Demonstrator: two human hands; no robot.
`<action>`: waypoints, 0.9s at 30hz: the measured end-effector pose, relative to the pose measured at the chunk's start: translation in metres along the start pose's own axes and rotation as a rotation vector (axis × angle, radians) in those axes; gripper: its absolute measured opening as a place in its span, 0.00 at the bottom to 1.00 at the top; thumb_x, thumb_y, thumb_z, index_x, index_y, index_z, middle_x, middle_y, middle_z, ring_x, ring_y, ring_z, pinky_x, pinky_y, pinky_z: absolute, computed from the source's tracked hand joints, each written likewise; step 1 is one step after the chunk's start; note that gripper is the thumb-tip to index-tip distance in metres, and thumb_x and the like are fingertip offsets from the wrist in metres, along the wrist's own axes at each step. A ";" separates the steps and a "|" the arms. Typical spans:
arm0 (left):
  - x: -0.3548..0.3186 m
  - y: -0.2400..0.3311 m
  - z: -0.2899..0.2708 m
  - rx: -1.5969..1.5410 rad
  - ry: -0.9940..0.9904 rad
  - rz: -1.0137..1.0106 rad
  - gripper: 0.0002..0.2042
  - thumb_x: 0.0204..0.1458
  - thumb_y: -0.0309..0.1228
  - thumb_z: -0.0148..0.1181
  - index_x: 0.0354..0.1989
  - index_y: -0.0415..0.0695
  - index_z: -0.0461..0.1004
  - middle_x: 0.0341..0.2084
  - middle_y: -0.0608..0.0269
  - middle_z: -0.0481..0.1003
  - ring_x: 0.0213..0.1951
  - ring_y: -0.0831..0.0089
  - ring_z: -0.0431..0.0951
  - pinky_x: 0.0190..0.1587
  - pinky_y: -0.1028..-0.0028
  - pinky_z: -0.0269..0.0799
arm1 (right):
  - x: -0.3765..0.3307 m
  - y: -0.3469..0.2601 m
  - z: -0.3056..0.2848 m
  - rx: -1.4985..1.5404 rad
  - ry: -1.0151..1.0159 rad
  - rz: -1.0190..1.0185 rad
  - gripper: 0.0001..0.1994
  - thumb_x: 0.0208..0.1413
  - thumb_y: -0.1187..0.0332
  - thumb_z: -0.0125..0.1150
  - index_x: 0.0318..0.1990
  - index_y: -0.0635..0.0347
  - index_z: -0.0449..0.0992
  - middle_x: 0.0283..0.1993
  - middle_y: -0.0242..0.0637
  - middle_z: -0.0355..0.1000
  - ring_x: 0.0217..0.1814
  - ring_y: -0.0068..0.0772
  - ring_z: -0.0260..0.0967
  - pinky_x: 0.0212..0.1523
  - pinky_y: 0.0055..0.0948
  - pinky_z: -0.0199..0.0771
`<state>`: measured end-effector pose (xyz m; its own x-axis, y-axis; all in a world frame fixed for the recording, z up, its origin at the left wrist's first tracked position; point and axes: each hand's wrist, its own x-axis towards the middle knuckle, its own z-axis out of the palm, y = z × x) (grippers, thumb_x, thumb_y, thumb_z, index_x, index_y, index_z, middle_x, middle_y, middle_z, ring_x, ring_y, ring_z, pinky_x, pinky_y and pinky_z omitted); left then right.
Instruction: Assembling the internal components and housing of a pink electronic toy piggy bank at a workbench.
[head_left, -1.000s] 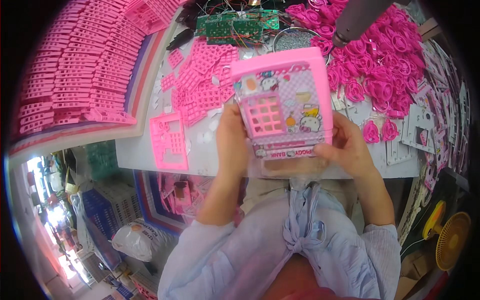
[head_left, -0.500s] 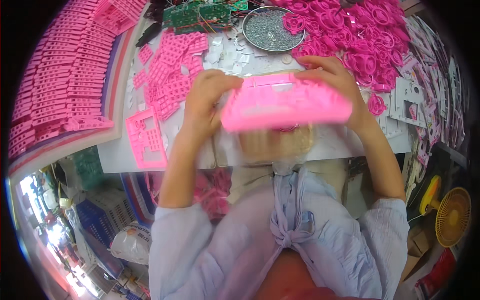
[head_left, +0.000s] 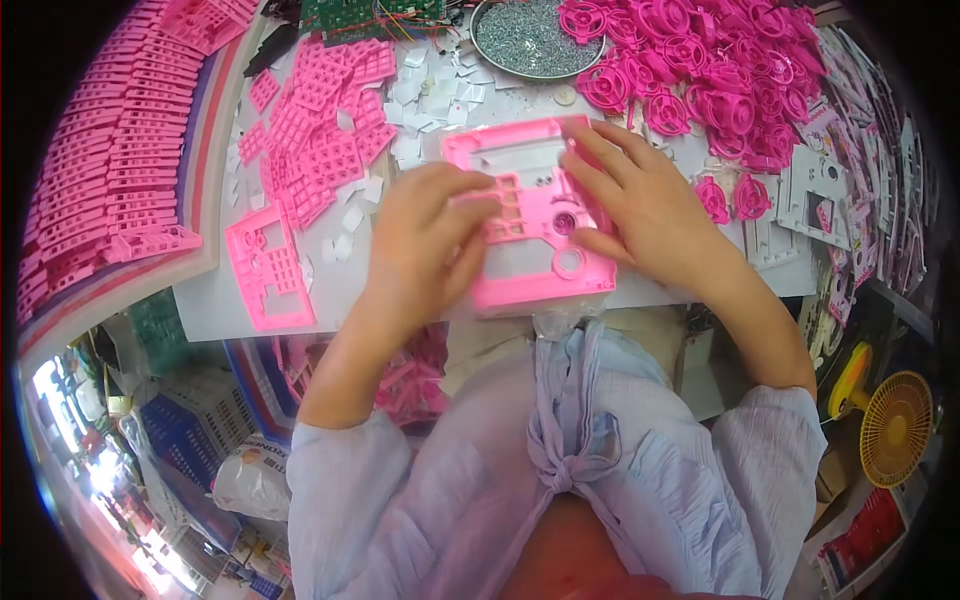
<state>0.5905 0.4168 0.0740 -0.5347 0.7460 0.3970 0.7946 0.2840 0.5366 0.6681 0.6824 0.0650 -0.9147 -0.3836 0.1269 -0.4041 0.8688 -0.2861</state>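
A light pink plastic casing lies face up at the table's front edge, with a long window, a button grid and round openings in it. My left hand grips its left side, fingertips bent over the grid. At the right side my right hand holds the casing, with the fingers over its upper right part and the thumb near a small round part. Loose pink grid pieces lie heaped beyond my left hand. Dark pink ring-shaped pieces are piled beyond my right hand.
Stacked pink casings fill the far left, and another pink frame lies left of my arm. A round tin of screws, white slips and circuit boards stand behind. White panels and a yellow fan are at right.
The casing, tilted up and blurred before, now rests flatter with its openings toward me. My left fingers have moved onto the grid, and my right hand has come lower along the side.
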 end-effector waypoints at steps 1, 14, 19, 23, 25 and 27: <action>-0.003 0.003 0.004 -0.001 -0.023 0.032 0.18 0.42 0.18 0.65 0.45 0.42 0.79 0.49 0.55 0.77 0.51 0.53 0.75 0.54 0.59 0.71 | -0.004 0.000 -0.001 -0.018 -0.020 0.001 0.34 0.52 0.53 0.67 0.63 0.63 0.69 0.73 0.45 0.58 0.71 0.55 0.57 0.66 0.48 0.65; -0.001 0.013 0.026 0.088 -0.321 -0.010 0.24 0.43 0.29 0.70 0.53 0.48 0.75 0.58 0.59 0.73 0.58 0.51 0.71 0.61 0.55 0.66 | -0.052 0.047 -0.017 0.260 0.378 0.447 0.13 0.55 0.65 0.67 0.46 0.58 0.81 0.46 0.42 0.79 0.45 0.43 0.78 0.46 0.38 0.78; 0.007 0.012 0.019 0.014 -0.372 -0.033 0.23 0.44 0.29 0.70 0.52 0.46 0.75 0.57 0.57 0.73 0.58 0.51 0.70 0.61 0.55 0.63 | -0.071 0.078 -0.027 -0.075 0.275 0.516 0.09 0.55 0.67 0.64 0.41 0.57 0.82 0.33 0.42 0.80 0.37 0.47 0.79 0.36 0.42 0.77; 0.005 0.016 0.023 0.045 -0.342 -0.047 0.22 0.45 0.29 0.69 0.52 0.46 0.75 0.57 0.57 0.73 0.58 0.52 0.70 0.61 0.55 0.63 | -0.037 0.086 -0.009 -0.343 0.119 0.608 0.06 0.56 0.67 0.59 0.33 0.57 0.79 0.26 0.43 0.78 0.29 0.50 0.78 0.31 0.47 0.77; 0.004 0.018 0.023 0.050 -0.335 -0.044 0.22 0.45 0.29 0.69 0.52 0.46 0.75 0.57 0.57 0.73 0.59 0.51 0.70 0.61 0.55 0.64 | -0.034 0.095 -0.004 -0.393 0.085 0.585 0.05 0.55 0.68 0.58 0.33 0.58 0.78 0.26 0.42 0.78 0.30 0.50 0.79 0.32 0.47 0.78; 0.001 0.016 0.022 0.043 -0.324 -0.043 0.22 0.45 0.29 0.69 0.52 0.46 0.75 0.58 0.57 0.72 0.59 0.51 0.69 0.61 0.55 0.64 | -0.032 0.099 -0.003 -0.430 0.026 0.549 0.05 0.55 0.70 0.57 0.34 0.59 0.78 0.26 0.42 0.78 0.31 0.50 0.79 0.32 0.47 0.78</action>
<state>0.6091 0.4356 0.0669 -0.4541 0.8836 0.1140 0.7887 0.3392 0.5128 0.6570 0.7816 0.0354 -0.9841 0.1491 0.0962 0.1574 0.9838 0.0856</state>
